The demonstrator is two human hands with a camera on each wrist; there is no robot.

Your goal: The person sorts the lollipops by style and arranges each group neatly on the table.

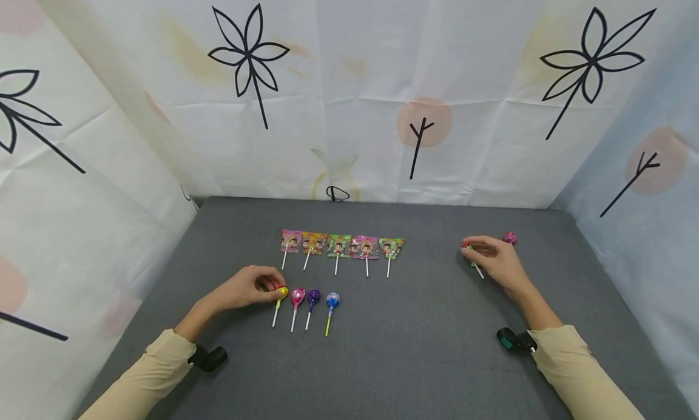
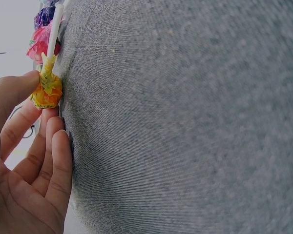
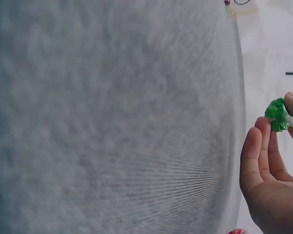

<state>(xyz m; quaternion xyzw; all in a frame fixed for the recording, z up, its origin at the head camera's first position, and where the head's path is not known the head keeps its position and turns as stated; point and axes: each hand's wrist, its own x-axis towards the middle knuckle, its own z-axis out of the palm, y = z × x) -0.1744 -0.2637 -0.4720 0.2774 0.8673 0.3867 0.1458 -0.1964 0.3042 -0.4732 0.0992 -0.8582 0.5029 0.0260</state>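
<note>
My left hand [image 1: 252,286] pinches the wrapped head of a yellow lollipop [image 2: 47,91] at the left end of a row, its white stick pointing toward me. Beside it lie a pink lollipop [image 1: 297,296], a purple lollipop [image 1: 314,297] and a blue lollipop [image 1: 332,300] with a yellow-green stick. Over the right side of the table, my right hand [image 1: 501,261] holds a green-wrapped lollipop [image 3: 277,115] between thumb and fingers, white stick slanting down to the right. Just behind that hand rests another pink lollipop [image 1: 510,238], partly hidden.
Farther back, a row of several flat-bagged lollipops [image 1: 338,245] in pink, orange and green wrappers lies with sticks toward me. The grey table [image 1: 415,359] ends at a white patterned curtain [image 1: 360,135] behind and at both sides.
</note>
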